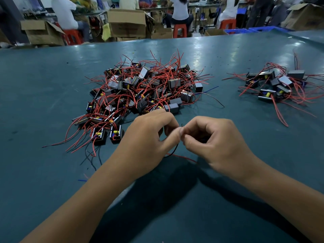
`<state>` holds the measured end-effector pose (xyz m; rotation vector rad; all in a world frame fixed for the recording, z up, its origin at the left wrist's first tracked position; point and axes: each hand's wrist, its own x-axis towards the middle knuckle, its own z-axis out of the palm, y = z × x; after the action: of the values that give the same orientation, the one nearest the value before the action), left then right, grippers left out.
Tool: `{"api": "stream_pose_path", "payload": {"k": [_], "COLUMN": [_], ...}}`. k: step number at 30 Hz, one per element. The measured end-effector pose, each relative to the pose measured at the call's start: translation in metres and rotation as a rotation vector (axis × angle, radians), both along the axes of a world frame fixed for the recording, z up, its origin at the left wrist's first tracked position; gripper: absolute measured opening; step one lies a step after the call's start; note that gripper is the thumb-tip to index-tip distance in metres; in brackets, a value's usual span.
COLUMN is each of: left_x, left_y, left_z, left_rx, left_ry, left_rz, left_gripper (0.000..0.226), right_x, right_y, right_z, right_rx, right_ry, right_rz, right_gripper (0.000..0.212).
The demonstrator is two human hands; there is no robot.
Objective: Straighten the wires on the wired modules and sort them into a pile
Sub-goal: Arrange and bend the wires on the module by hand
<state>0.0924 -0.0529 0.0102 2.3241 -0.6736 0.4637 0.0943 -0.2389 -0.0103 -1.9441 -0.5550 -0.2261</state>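
A big tangled heap of black wired modules [140, 90] with red and black leads lies on the green table [43, 81] ahead of me. A smaller pile of modules [277, 86] lies at the right. My left hand [147, 137] and my right hand [215, 142] meet just in front of the big heap, fingertips together. Both pinch a thin black wire [172, 152] that runs down between them; a red wire [184, 157] trails on the table beneath. The module these wires belong to is hidden under my right hand.
A loose blue wire bit [82, 180] lies near my left forearm. Beyond the table's far edge stand cardboard boxes [126, 23], red stools [179, 30], blue crates [245, 29] and several seated people with their backs to me.
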Motion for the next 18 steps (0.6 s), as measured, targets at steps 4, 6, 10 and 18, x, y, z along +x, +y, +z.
{"api": "stream_pose_path", "payload": {"k": [4,6,10,18], "left_x": [-0.002,-0.002,-0.003,-0.001], "left_y": [-0.003,-0.004,-0.004,0.007], "left_z": [-0.003,-0.003,-0.002,0.004], "left_rx": [-0.116,-0.158,-0.39,-0.329], "left_ry": [0.164,0.235,0.482,0.336], "left_rz": [0.032,0.053,0.105,0.034], "left_gripper": [0.022,0.026,0.03,0.021], "right_x": [0.001,0.0,-0.003,0.001], "right_y": [-0.002,-0.002,0.0,-0.006], "right_z": [-0.002,-0.003,0.001,0.0], "right_rx": [-0.051,-0.101,-0.302,-0.268], "right_ry": [-0.024,-0.08,-0.409,-0.428], "right_rz": [-0.01,-0.023,-0.056,-0.009], "right_gripper": [0.015,0.014,0.006,0.004]}}
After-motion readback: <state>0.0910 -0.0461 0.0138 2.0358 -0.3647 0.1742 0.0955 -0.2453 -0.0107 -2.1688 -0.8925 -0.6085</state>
